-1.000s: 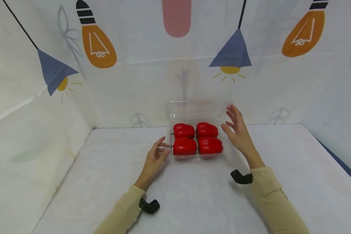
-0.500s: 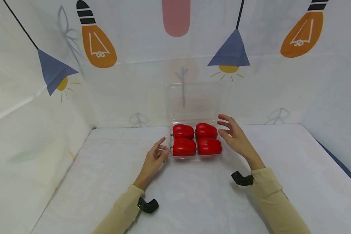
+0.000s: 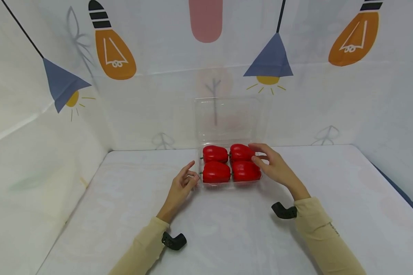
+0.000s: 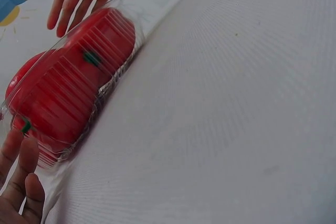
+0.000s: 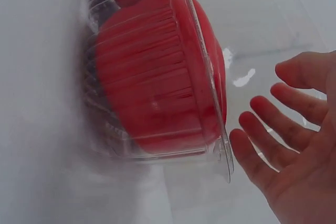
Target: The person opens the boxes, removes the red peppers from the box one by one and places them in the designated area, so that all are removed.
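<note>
A clear plastic clamshell box point(image 3: 223, 185) holds several red bell peppers point(image 3: 216, 172) with green stems, all lying on their sides. Its transparent lid point(image 3: 227, 119) stands raised at the back against the wall cloth. My right hand point(image 3: 277, 168) hovers over the box's right side with loosely bent fingers, close to the back right pepper point(image 3: 241, 152). The right wrist view shows that hand point(image 5: 299, 129) holding nothing, its fingers spread near the box rim. My left hand point(image 3: 179, 191) is at the box's left edge, fingers relaxed; whether they touch the plastic I cannot tell.
The box stands near the back of a table covered in white cloth point(image 3: 227, 233). Behind it hangs a white sheet point(image 3: 172, 103) printed with lamps and bulbs. A black camera mount point(image 3: 174, 241) sticks out from the left wrist, another point(image 3: 283, 211) from the right.
The lid has swung from leaning forward to standing back against the wall cloth. My right hand has left the lid's side and come down and leftward over the peppers. The left hand barely moved.
</note>
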Available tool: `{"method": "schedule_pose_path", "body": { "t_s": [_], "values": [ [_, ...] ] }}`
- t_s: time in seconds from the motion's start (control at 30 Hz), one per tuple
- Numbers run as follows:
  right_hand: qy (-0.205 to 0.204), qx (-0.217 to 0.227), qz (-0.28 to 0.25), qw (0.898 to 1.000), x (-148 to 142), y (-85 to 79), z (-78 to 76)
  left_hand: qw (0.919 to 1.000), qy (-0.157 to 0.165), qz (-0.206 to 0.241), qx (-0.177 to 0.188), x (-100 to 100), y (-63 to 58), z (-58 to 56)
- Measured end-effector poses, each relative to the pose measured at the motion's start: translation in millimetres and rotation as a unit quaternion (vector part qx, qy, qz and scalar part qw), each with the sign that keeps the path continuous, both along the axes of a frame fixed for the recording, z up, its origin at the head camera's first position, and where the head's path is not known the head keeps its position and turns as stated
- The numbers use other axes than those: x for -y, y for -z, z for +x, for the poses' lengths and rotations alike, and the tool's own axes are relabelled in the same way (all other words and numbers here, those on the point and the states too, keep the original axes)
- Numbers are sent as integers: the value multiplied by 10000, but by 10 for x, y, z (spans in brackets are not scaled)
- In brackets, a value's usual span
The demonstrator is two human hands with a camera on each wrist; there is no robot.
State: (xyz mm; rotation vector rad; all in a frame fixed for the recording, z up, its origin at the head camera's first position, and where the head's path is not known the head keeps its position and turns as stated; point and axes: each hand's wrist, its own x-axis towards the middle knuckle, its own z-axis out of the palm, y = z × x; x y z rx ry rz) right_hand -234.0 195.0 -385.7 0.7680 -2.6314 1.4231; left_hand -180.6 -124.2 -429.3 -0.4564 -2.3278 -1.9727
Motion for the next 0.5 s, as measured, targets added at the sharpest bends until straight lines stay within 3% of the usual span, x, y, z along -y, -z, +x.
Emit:
{"method": "schedule_pose_path", "body": {
  "t_s": [0.2,0.5],
  "values": [
    [-160,88,174,9997,19,7,8,10000,30,32,33,-1,-17,4],
    [-463,-124,450,9978,53,52,-3,10000,33,12,32,0,-18,-3]
  ]
}}
